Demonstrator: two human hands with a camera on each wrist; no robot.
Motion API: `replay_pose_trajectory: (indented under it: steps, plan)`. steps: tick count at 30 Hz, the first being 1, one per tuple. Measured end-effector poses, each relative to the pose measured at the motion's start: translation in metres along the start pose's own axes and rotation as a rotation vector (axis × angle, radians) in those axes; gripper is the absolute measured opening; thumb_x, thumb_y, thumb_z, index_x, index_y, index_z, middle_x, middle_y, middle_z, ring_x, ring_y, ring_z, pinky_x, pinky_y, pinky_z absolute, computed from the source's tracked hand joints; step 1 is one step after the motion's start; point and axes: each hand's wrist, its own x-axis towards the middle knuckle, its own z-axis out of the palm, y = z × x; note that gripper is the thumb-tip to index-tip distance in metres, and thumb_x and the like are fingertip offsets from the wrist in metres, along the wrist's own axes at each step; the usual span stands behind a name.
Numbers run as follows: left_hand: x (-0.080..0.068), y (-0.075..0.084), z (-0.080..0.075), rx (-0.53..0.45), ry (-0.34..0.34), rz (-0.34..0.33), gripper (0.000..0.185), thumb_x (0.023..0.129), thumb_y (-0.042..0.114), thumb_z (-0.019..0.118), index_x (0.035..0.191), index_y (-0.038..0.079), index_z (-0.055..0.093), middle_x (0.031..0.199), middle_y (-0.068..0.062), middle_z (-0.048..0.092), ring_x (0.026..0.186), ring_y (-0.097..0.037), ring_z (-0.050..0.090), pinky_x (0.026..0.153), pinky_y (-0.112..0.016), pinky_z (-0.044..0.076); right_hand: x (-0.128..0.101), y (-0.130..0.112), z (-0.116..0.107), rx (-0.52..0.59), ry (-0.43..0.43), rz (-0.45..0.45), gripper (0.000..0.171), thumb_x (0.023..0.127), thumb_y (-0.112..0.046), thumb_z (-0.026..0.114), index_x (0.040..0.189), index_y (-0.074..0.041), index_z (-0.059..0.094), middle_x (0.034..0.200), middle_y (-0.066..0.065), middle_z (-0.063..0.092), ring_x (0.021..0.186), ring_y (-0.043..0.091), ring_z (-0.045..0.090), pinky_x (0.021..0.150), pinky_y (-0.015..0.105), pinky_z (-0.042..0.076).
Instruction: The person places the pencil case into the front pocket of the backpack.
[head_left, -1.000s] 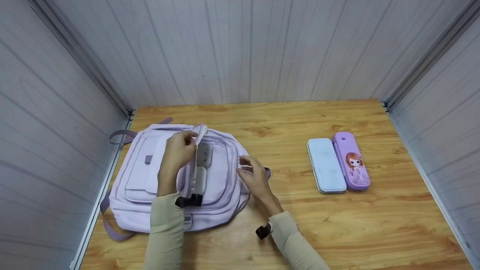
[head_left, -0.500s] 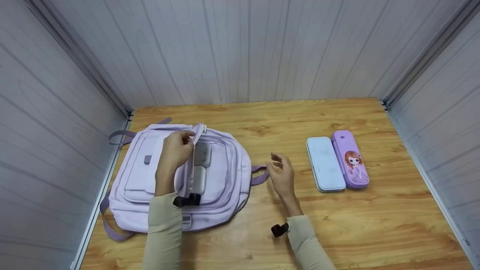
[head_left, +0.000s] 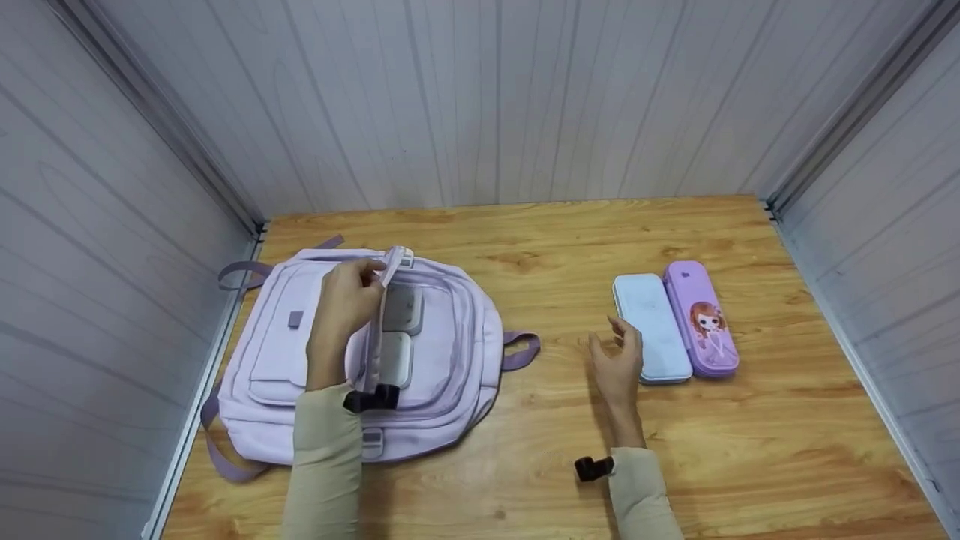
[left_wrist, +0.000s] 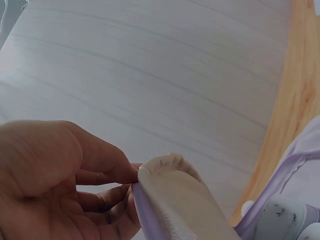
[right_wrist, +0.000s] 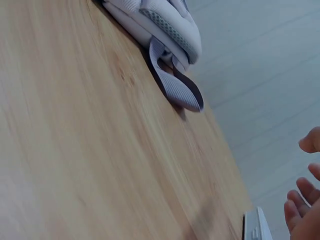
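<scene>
Lilac backpack (head_left: 442,360) flap (head_left: 386,300) pinched up by left hand (head_left: 345,300); right hand (head_left: 619,364) loose, empty beside pale-blue case (head_left: 651,326).

Wooden table (head_left: 525,450): backpack (head_left: 450,360), two pencil cases (head_left: 651,330) (side by side)

Setting: small staged recording booth, not a lived-in room. Wooden table (head_left: 525,420) enclosed on three sides by plain grey panel walls (head_left: 480,97) with metal corner strips (head_left: 847,112) behind the table; school items laid out.
</scene>
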Motion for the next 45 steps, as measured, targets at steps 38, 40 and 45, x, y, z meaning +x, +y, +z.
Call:
replay_pose_trajectory:
  steps: [38, 40, 45]
  plan:
    - [-0.002, -0.001, 0.001, -0.010, 0.017, -0.002, 0.033, 0.085, 0.002, 0.049, 0.113, -0.002, 0.067, 0.091, -0.014, 0.063, 0.081, -0.023, 0.054, 0.068, -0.031, 0.041, -0.002, 0.045, -0.049, -0.357, 0.169, 0.472, 0.106, 0.071, -0.024, 0.081, 0.150, -0.003, 0.014, 0.148, 0.026, 0.016, 0.137, 0.041, 0.015, 0.113, 0.050, 0.015]
    - [-0.002, -0.001, 0.002, -0.009, 0.019, 0.001, 0.032, 0.085, 0.002, 0.049, 0.112, -0.002, 0.067, 0.090, -0.014, 0.063, 0.081, -0.023, 0.055, 0.068, -0.030, 0.041, -0.003, 0.046, -0.049, -0.349, 0.148, 0.474, 0.109, 0.071, -0.024, 0.081, 0.151, -0.003, 0.010, 0.149, 0.027, 0.015, 0.137, 0.042, 0.014, 0.114, 0.051, 0.014]
    - [-0.002, 0.000, 0.003, -0.018, 0.020, 0.006, 0.032, 0.085, 0.001, 0.050, 0.111, -0.002, 0.068, 0.090, -0.014, 0.063, 0.080, -0.023, 0.055, 0.067, -0.030, 0.041, -0.006, 0.050, -0.048, -0.342, 0.151, 0.464, 0.109, 0.071, -0.023, 0.081, 0.151, -0.002, 0.010, 0.151, 0.025, 0.018, 0.138, 0.042, 0.019, 0.115, 0.048, 0.015]
